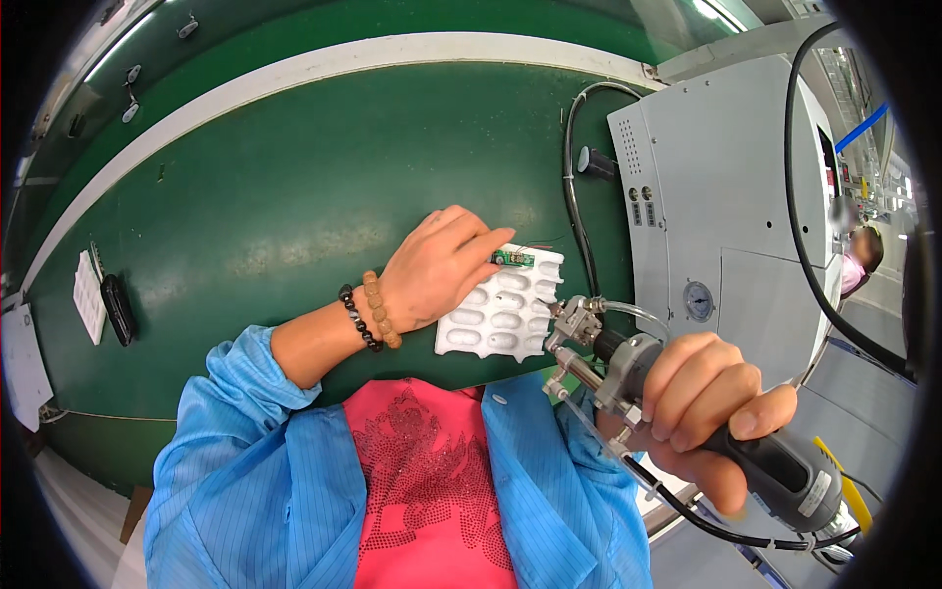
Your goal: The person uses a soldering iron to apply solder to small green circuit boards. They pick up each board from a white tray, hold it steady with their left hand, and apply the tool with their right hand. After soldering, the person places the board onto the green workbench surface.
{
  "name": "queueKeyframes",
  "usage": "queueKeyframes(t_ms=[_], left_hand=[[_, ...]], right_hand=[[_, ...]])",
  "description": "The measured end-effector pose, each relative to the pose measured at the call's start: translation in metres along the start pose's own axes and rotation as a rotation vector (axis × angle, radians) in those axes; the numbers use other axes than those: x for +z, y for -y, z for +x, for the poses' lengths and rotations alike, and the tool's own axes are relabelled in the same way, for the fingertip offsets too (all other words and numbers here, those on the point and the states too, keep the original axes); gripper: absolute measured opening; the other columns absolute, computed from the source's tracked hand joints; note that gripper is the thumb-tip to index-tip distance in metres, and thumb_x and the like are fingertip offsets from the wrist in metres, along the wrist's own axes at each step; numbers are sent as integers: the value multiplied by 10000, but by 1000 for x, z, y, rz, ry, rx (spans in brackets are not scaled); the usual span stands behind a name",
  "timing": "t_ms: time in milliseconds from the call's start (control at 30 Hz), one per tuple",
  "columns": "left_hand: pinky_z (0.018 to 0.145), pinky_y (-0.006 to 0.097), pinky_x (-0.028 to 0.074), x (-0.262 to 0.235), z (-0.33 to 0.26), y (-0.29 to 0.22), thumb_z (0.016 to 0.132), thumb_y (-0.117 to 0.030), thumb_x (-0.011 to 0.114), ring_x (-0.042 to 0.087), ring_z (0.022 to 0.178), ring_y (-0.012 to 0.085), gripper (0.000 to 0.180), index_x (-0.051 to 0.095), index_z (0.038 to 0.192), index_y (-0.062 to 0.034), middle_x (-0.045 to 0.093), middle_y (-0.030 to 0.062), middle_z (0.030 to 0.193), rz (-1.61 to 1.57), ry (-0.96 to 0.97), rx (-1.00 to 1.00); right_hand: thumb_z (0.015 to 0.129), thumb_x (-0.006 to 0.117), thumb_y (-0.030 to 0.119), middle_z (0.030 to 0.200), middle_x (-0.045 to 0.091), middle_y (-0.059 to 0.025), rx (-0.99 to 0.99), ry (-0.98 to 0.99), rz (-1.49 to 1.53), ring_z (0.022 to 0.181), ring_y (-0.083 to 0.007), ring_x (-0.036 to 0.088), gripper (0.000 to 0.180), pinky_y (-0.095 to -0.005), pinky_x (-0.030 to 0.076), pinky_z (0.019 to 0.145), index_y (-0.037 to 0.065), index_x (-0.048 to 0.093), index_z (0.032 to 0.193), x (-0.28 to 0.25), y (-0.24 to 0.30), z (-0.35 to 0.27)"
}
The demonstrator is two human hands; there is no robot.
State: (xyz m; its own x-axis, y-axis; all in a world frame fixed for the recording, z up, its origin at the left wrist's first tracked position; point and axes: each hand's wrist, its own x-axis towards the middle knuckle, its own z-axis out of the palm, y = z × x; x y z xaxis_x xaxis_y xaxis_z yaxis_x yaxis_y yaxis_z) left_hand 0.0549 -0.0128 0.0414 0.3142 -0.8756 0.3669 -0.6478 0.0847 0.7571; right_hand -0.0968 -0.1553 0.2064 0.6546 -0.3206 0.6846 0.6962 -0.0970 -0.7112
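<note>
From here I see the right hand [711,398] closed around a tool [636,368], its tip near the tray [485,330], and the left hand [437,263] pinching a green board [516,258] at the tray's far edge, with the worktop [334,177] beyond.

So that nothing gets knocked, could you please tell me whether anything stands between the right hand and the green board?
Yes: the front of the tool in the right hand, then part of the white tray.
</note>
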Motion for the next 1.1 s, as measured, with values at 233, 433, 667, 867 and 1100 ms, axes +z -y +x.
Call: queueKeyframes(t_ms=[233, 433, 667, 867, 1100], left_hand=[[816, 385, 515, -1, -2, 7, 709, -52, 810, 620, 960, 288, 302, 705, 991, -38, 674, 90, 973, -197, -47, -97], [822, 383, 524, -1, -4, 11, 681, -31, 824, 628, 964, 290, 326, 709, 986, -32, 682, 93, 973, -238, -58, -114], [819, 383, 523, -2, -4, 12, 672, -24, 825, 627, 958, 287, 329, 712, 981, -22, 678, 95, 962, -268, -62, -131], [811, 382, 522, -2, -4, 13, 658, -15, 823, 624, 943, 284, 336, 719, 978, -22, 675, 95, 947, -262, -65, -132], [804, 382, 519, -2, -3, 13, 651, 2, 815, 622, 923, 284, 330, 724, 966, -27, 674, 92, 923, -269, -61, -142]], right_hand=[[858, 768, 398, 684, 542, -31, 9, 15, 26, 474, -141, 525, 501, -275, 446, 433, 42, 450, 1010, 7, -39, 13], [849, 778, 408, 684, 538, -26, 59, 43, 18, 476, -138, 527, 516, -280, 452, 441, 50, 447, 1018, 8, -55, 16], [845, 784, 397, 688, 546, -29, 101, 61, 14, 476, -144, 527, 509, -289, 455, 446, 53, 451, 1018, 9, -61, 17], [819, 806, 375, 655, 541, -35, 120, 41, -4, 453, -157, 519, 506, -296, 455, 439, 48, 455, 981, 15, -65, 20], [903, 715, 398, 637, 528, 4, 147, 146, -59, 460, -106, 515, 440, -247, 435, 409, 93, 402, 960, 17, -69, 25]])
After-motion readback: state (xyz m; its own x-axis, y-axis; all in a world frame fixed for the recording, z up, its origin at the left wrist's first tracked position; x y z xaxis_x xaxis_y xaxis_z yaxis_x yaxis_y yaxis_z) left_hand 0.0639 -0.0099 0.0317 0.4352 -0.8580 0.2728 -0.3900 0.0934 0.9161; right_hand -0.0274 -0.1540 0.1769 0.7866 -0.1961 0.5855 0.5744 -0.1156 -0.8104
